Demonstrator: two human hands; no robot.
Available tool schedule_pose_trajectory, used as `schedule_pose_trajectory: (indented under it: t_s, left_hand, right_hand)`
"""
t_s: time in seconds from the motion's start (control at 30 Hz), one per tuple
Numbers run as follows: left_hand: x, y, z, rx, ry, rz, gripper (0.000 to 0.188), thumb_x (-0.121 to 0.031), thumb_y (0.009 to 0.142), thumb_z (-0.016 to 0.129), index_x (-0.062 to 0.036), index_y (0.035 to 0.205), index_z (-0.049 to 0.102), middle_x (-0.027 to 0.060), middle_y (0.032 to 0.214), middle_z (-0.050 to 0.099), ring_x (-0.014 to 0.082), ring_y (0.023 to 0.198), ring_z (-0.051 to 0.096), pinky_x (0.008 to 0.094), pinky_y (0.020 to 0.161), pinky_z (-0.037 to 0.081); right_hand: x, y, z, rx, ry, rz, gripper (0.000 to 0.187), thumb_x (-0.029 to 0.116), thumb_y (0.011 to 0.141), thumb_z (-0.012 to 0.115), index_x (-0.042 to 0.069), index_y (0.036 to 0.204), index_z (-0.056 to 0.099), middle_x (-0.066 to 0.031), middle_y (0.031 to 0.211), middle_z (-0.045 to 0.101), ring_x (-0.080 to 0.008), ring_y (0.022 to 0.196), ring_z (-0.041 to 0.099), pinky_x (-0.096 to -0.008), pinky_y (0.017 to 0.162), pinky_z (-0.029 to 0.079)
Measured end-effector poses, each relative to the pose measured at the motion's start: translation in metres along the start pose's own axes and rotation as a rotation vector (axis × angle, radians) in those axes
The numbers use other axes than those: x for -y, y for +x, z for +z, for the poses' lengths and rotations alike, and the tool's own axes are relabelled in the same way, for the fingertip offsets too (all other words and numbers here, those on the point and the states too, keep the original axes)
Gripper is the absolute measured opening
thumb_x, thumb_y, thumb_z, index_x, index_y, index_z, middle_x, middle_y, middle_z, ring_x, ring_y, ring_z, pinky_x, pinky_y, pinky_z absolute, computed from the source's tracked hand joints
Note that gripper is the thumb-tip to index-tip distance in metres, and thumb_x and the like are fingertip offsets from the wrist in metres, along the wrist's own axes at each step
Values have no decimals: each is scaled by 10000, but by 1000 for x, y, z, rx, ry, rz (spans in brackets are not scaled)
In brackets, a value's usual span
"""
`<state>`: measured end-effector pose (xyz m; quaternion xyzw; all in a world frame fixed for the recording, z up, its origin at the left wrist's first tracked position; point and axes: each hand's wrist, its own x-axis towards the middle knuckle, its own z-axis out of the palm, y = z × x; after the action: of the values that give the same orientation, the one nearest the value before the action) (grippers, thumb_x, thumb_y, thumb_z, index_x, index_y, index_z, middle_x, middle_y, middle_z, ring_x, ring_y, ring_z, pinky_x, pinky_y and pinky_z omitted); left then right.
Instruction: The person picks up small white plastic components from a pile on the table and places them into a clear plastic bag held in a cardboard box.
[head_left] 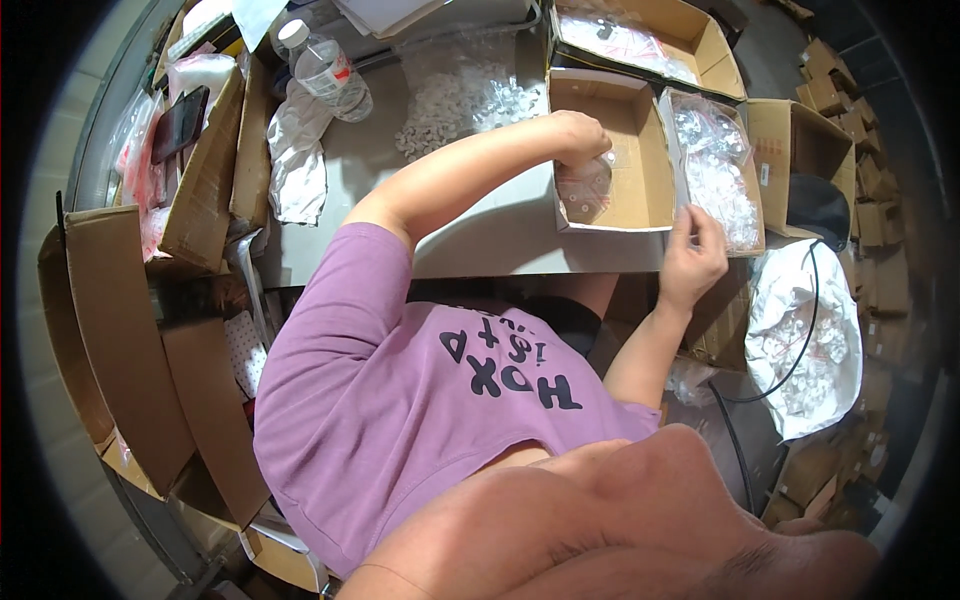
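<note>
My left hand (580, 138) reaches across the table into an open cardboard box (635, 150). Its fingers are closed on a clear plastic bag (585, 195), which hangs against the left inner side of the box; a few small pieces seem to be in it. At the near right corner of the same box is my right hand (695, 258), thumb and fingers pinched on the wall edge. Just right of that wall stands a narrower box (752, 190) filled with clear bags of small white parts (715, 165).
A loose heap of small white parts (440, 110) lies on the grey table (450, 255), near a water bottle (335, 80) and a crumpled white cloth (298, 155). Cartons stand on both sides. A white sack (805, 335) of parts sits at right, with a black cable (812, 320) across it.
</note>
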<state>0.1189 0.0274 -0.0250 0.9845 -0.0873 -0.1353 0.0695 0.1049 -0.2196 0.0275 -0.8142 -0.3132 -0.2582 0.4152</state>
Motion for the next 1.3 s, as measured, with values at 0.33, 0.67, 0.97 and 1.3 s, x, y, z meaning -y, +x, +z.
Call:
schedule_pose_trajectory:
  t_s: [0.33, 0.67, 0.97, 1.3]
  left_hand:
    - [17, -12, 7, -520, -189, 359, 270, -178, 853, 589, -55, 1078, 674, 149, 789, 662, 357, 770, 642, 435, 758, 506]
    - [-18, -60, -38, -381, -742, 93, 172, -153, 827, 683, -44, 955, 718, 111, 758, 699, 194, 680, 686, 308, 624, 542]
    - [-41, -78, -27, -684, -823, 11, 195, -104, 810, 638, -62, 991, 696, 156, 931, 690, 323, 882, 664, 379, 800, 520]
    - [-53, -213, 44, -943, -1167, -94, 150, -30, 867, 616, -5, 1006, 666, 103, 928, 669, 177, 877, 615, 308, 797, 481]
  right_hand:
    - [80, -45, 41, 532, 491, -240, 101, 39, 757, 700, 37, 851, 663, -113, 804, 649, -288, 741, 620, -374, 679, 497]
    - [96, -70, 107, 787, 400, -251, 186, 99, 787, 657, 28, 959, 660, -168, 910, 648, -345, 899, 606, -427, 798, 489]
    - [90, -64, 218, 658, 13, -431, 570, 157, 751, 631, 0, 1281, 494, -250, 1285, 482, -428, 1162, 448, -487, 1009, 374]
    - [91, -72, 178, 849, 522, -375, 521, 119, 726, 658, 56, 1236, 566, -169, 1238, 529, -354, 1169, 478, -425, 998, 402]
